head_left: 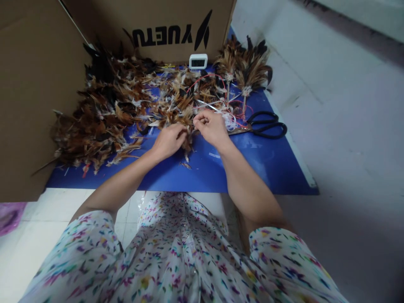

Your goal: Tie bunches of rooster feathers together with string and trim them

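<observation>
Brown, black and white feathers (104,109) cover the left and back of a blue table (195,172). At the pile's front edge, my left hand (169,139) is closed with its fingers curled down among feathers; exactly what it pinches is too small to make out. Just right of it, my right hand (211,126) has its thumb and fingertips pressed together, and anything between them is hidden. Some brown feathers (187,145) lie between and below the hands. White ribbon strips (229,120) and a red string (206,76) are beside and beyond my right hand.
Black-handled scissors (268,125) lie on the right. Two feather bundles on sticks (248,73) are at the back right. A small white digital clock (198,61) stands against a cardboard box (167,21). Another cardboard panel (34,97) rises on the left.
</observation>
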`<state>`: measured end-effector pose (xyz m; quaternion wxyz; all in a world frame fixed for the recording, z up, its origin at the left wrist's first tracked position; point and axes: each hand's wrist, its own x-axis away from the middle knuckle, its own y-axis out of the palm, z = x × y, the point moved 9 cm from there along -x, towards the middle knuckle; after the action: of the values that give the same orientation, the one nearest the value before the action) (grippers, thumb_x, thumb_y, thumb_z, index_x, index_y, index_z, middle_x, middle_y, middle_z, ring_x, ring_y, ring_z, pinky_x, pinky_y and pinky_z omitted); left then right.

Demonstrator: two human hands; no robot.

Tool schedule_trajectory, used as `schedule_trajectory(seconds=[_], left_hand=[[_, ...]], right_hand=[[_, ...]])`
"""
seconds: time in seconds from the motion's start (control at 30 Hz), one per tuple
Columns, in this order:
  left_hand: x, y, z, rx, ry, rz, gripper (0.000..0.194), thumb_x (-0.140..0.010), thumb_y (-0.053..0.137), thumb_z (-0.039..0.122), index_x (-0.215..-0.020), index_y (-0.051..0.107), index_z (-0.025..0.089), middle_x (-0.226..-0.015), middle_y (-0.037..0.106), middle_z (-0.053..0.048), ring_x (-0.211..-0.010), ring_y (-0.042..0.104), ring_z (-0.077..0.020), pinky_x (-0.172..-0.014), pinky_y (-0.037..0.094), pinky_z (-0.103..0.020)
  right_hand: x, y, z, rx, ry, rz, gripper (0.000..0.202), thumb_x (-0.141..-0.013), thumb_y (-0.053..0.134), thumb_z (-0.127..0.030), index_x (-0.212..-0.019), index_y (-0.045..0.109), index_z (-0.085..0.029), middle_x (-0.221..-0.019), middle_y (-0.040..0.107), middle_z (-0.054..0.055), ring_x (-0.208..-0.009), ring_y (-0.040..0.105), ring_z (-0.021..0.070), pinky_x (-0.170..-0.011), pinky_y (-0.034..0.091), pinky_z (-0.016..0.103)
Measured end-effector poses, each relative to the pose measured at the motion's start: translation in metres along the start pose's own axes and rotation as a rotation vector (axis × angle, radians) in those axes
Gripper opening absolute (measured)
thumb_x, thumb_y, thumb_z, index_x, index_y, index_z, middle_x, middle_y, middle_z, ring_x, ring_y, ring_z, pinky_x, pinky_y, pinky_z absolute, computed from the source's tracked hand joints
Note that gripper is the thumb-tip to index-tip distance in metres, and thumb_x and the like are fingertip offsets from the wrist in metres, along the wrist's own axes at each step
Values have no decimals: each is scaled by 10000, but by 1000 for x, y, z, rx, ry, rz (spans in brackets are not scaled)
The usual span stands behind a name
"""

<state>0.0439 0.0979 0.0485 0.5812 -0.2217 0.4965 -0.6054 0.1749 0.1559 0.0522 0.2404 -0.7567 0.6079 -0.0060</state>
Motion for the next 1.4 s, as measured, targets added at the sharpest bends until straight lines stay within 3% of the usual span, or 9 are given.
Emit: schedule_trajectory(seconds=[0.1, 0.2, 0.37, 0.5, 0.7, 0.8, 1.07, 1.23, 1.4], left_hand=[[-3, -13, -27, -169, -129, 75, 228, -883, 545, 170, -1036, 714, 162, -983, 702, -108, -932, 666, -244, -857, 522, -375], [-4, -12, -44, -318, -235, -4, 283, -896, 561, 200, -1137, 701, 150, -1089, 686, -139, -1000, 671, -285, -840, 529, -390], [-6, -4, -41, -426, -252, -97, 303, -957, 500, 259, -1150, 704, 145, -1197, 659, -154, -1089, 661, -310, -837, 530, -386], [-9, -4, -43, -382, -231, -36, 259, -944, 511, 251, -1059, 721, 152, -1145, 672, -148, -1037, 662, -297, -810, 518, -379], [-9, -26, -52, -59, -131, 261, 107, -880, 594, 228, -877, 684, 171, -906, 671, -73, -830, 623, -185, -790, 493, -310], [-7, -31, -58, 178, -106, 340, 123, -871, 612, 281, -818, 656, 179, -772, 642, -27, -721, 585, -147, -716, 472, -276], [-1, -12, -61, 754, -212, 238, 408, -788, 711, 594, -794, 628, 195, -538, 503, 50, -446, 443, -84, -436, 351, -215], [1, -14, -65, 958, -289, 267, 490, -677, 799, 644, -781, 636, 193, -556, 570, 33, -449, 473, -79, -393, 344, -193], [1, -10, -66, 1058, -340, 215, 463, -663, 843, 579, -775, 613, 193, -603, 615, 25, -467, 506, -75, -393, 361, -184]], right_hand=[[1, 3, -1, 34, -4, -19, 95, -807, 591, -126, -755, 636, -192, -644, 642, -15, -608, 575, 127, -660, 447, 278], [2, 5, 0, 73, -4, -28, 80, -806, 590, -145, -764, 643, -187, -654, 645, -9, -627, 598, 139, -660, 450, 283], [2, 9, -1, 125, -35, -43, 83, -800, 585, -143, -773, 655, -179, -686, 653, 0, -678, 616, 150, -705, 465, 297], [3, 11, -2, 157, -44, -55, 91, -801, 585, -137, -781, 665, -176, -700, 659, 8, -703, 623, 156, -733, 471, 305], [8, 14, -5, 225, -59, -83, 100, -817, 584, -149, -794, 677, -177, -725, 677, 17, -713, 625, 159, -732, 467, 309], [11, 21, -4, 223, -50, -109, 84, -817, 619, -169, -867, 686, -178, -752, 687, 13, -708, 622, 153, -731, 465, 310], [13, 42, 5, 18, 20, -200, 487, -799, 710, -277, -1251, 578, -150, -768, 685, -2, -731, 637, 170, -721, 498, 320], [13, 43, 8, -23, 36, -194, 392, -778, 698, -240, -1152, 610, -164, -747, 667, -14, -675, 594, 141, -655, 463, 284], [15, 50, 2, -218, 7, -224, 432, -752, 742, -351, -1123, 591, -189, -743, 630, -46, -527, 463, 71, -544, 383, 241]])
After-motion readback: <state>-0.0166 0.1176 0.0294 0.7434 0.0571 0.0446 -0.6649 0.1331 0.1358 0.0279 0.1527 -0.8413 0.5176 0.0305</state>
